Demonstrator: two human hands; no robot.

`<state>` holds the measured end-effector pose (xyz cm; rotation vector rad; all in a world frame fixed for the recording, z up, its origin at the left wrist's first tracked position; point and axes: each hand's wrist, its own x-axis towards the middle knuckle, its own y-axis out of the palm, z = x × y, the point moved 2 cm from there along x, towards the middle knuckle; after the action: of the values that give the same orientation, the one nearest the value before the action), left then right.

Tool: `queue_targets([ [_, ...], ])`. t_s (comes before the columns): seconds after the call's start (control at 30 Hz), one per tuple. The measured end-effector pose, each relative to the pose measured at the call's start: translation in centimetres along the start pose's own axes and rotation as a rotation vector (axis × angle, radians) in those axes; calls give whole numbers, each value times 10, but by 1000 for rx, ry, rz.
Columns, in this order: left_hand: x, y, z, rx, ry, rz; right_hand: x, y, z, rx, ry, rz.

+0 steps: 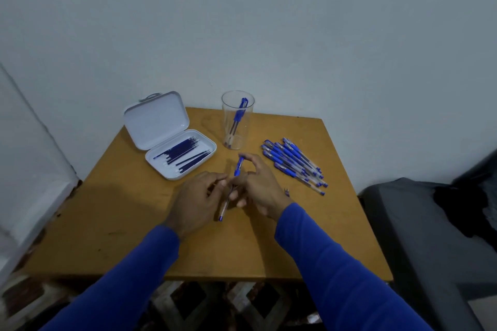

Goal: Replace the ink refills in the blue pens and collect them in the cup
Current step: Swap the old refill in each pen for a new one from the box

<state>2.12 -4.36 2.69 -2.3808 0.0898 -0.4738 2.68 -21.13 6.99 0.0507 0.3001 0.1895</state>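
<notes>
**A:** From your head camera, what step are you on?

**B:** You have one blue-capped pen with a clear barrel (231,187) between both hands, above the middle of the square tan wooden worktop (134,223). Your left hand (197,197) has its fingertips curled in on the middle of the barrel; your right hand (258,185) pinches near the blue cap end with thumb and forefinger, the other fingers bent around the barrel. It looks as though you are unscrewing or closing it, but I cannot tell which, nor whether the refill inside is old or new.

**A:** And the next move?

**B:** If it is coming apart, you need a fresh one from the thin dark blue refills (185,154) lying in the open white hinged plastic case (161,126) at your far left. If it is done, it goes into the tall clear plastic cup (238,121) beyond your hands, which already holds a couple of pens. Most of the job remains, I judge: the heap of blue pens (294,164) lies at your right, near the cup.

**A:** The room?

**B:** A pale plain wall (269,21) backs the worktop, something dark grey (430,223) sits at the right, and a patterned floor (215,303) shows below the near edge.
</notes>
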Motion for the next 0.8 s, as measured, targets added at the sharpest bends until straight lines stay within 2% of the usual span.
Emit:
queue_targets([
  [0.3, -21, -13, 3, -113, -142, 103, -19, 12, -23, 150, 28, -62],
  [0.47, -29, -12, 4, -133, -138, 134, -29, 5, -32, 213, 44, -39],
  [0.8, -32, -12, 16, -226, -134, 203, -32, 3, -39, 121, -14, 16],
])
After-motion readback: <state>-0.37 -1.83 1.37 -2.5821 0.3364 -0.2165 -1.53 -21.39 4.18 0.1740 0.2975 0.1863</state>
